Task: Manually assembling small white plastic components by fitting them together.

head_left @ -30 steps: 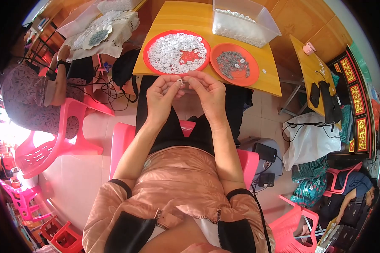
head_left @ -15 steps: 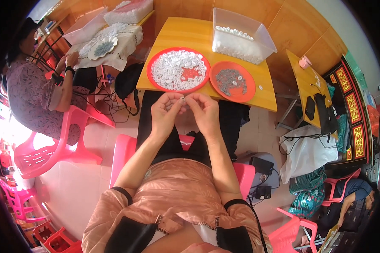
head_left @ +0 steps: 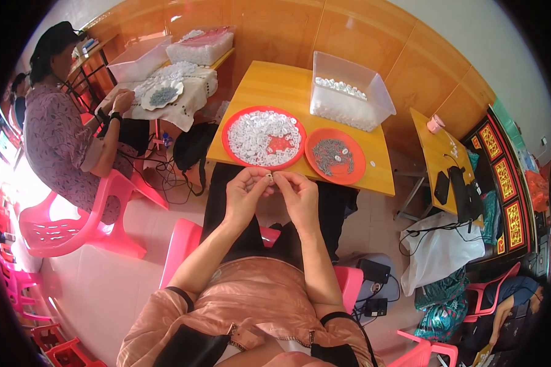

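My left hand (head_left: 246, 194) and my right hand (head_left: 297, 199) meet at the table's near edge, each with thumb and fingers pinched. Between their fingertips is a small whitish piece (head_left: 269, 177); its exact shape is too small to make out. Just beyond my left hand is a red round tray (head_left: 229, 150) heaped with small white plastic pieces (head_left: 260, 134). Beside it, beyond my right hand, an orange-red plate (head_left: 349, 176) holds small grey metal pieces (head_left: 330, 153) and a white one.
On the yellow table (head_left: 281, 79) stands a clear plastic bin (head_left: 382, 104) of white pieces. A person (head_left: 73, 134) works at a cloth-covered table (head_left: 193, 101) on the left. At right are a side table (head_left: 431, 140), a white bag (head_left: 441, 251) and a pink chair (head_left: 428, 353).
The view has tilted up, so the table and hands sit lower in the picture. My hands keep their pinch around the small piece.
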Demonstrator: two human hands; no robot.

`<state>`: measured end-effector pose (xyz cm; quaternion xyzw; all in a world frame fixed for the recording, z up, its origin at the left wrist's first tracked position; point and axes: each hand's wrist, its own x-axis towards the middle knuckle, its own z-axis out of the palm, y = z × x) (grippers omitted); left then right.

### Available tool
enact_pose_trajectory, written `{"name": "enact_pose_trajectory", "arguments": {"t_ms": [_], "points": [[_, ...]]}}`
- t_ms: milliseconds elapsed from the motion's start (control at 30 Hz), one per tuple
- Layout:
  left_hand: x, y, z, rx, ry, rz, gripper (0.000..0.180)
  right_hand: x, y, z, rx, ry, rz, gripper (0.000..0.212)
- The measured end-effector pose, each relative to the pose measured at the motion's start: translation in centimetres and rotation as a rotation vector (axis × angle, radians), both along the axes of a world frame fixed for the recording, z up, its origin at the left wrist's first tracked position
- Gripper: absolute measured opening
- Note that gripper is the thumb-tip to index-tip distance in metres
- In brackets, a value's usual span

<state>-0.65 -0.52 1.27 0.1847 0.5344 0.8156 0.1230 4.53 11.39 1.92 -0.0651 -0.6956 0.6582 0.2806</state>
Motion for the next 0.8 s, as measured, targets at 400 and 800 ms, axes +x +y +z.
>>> {"name": "enact_pose_trajectory", "arguments": {"t_ms": [400, 800], "points": [[-0.7, -0.5, 0.8, 0.052, -0.223, -0.07, 0.015, 12.7, -5.5, 11.4, -0.281, 0.55, 0.991, 0.013], [-0.6, -1.0, 0.9, 0.087, -0.253, -0.088, 0.015, 18.6, -6.6, 16.3, -0.363, -0.141, 0.683, 0.003]]}}
